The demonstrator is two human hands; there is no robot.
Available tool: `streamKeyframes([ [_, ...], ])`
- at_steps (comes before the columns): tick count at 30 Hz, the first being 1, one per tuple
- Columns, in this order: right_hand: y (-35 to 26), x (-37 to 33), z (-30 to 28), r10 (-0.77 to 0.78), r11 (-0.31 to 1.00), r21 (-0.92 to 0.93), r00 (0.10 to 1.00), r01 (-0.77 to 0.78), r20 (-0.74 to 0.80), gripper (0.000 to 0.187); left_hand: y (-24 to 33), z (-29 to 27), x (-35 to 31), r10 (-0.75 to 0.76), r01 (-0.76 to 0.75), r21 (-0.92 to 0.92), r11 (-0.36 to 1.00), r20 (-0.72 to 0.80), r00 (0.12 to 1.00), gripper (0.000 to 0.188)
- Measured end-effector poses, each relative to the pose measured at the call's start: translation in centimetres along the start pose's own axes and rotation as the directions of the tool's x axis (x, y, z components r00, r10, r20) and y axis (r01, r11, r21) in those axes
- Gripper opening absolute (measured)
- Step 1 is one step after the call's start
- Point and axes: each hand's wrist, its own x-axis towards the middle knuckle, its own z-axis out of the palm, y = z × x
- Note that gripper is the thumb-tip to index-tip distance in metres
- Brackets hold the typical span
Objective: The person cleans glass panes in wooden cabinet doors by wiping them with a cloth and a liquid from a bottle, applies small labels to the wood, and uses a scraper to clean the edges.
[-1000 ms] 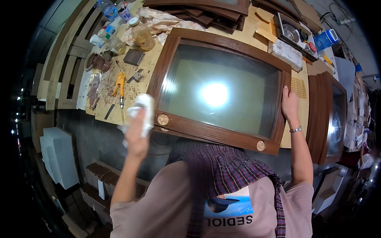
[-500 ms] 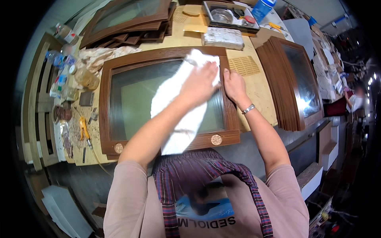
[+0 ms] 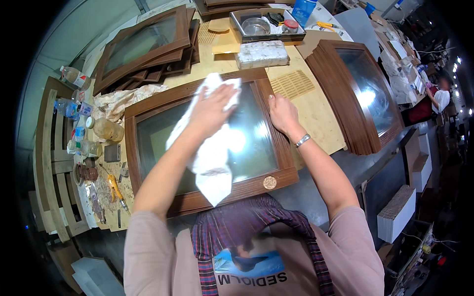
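A brown wooden frame with a glass pane lies flat on the workbench in front of me. My left hand presses a white cloth onto the glass near the frame's far edge; the cloth trails down toward me. My right hand lies flat with fingers spread on the frame's right rail, holding nothing. A round brass knob sits on the near rail.
A second glazed frame lies at the right, more frames are stacked at the far left. A tray with a bowl, a white block, bottles, a crumpled rag and yellow-handled pliers sit around.
My left hand with the cloth has gone from beside the frame's left edge onto the glass, then across its far part. My right hand has shifted along the right rail.
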Motion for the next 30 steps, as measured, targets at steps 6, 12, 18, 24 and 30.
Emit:
streamKeyframes([
  [6,0.7,-0.1,-0.1,0.036,0.998,0.042,0.999,-0.036,-0.02,0.04,-11.0,-4.8,-12.7,-0.454,0.453,-0.036,0.891,-0.038,0.89,0.048],
  [12,0.0,0.4,0.3,0.008,1.0,0.008,1.0,-0.008,-0.005,0.04,0.2,1.0,-3.8,-0.1,0.072,-0.176,0.982,-0.155,0.983,0.057],
  [18,1.2,0.5,0.9,-0.017,1.0,-0.001,0.999,0.017,-0.04,0.04,9.2,-1.1,-6.3,0.33,-0.266,-0.48,0.836,0.051,0.943,0.068],
  [24,0.3,0.3,0.0,0.059,0.998,0.018,0.998,-0.059,0.01,0.051,2.5,-6.3,-17.6,0.136,-0.026,-0.683,0.73,0.107,0.985,0.034],
  [30,-0.1,0.6,-0.8,0.073,0.997,0.017,0.996,-0.074,0.049,0.067,-9.6,-9.3,-27.6,-0.655,0.505,-0.58,0.639,-0.067,0.753,0.019],
])
